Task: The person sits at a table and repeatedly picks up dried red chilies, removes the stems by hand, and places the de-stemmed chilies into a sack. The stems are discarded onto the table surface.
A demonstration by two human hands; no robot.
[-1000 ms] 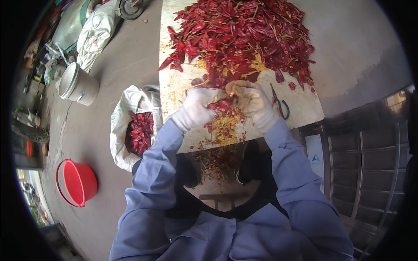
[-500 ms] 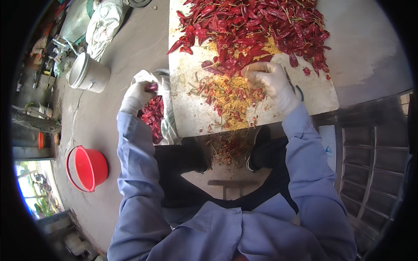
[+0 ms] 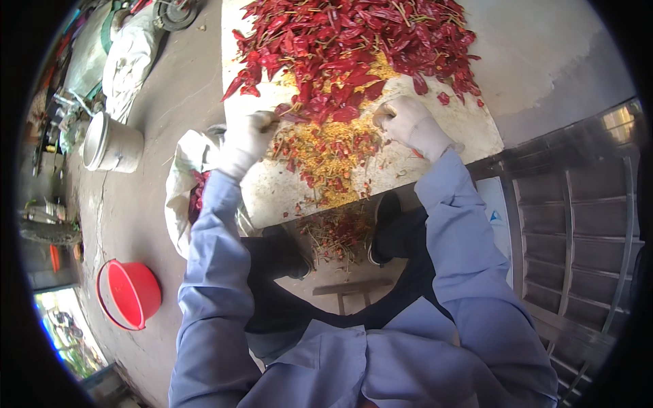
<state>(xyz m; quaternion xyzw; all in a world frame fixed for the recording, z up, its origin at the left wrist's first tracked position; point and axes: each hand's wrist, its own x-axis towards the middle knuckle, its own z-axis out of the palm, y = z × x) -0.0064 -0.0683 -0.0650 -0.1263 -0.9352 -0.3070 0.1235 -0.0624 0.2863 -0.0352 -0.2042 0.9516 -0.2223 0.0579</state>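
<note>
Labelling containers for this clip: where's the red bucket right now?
Head view, left side, lower half: the red bucket is on the floor, below the pale bucket in the picture and left of the left sleeve.

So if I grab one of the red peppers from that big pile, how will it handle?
The red peppers look thin and creased, so one would probably feel light for its size. Their flattened, pointed shapes make rolling unlikely. Loose yellow seeds nearby suggest it may shed some.
</note>
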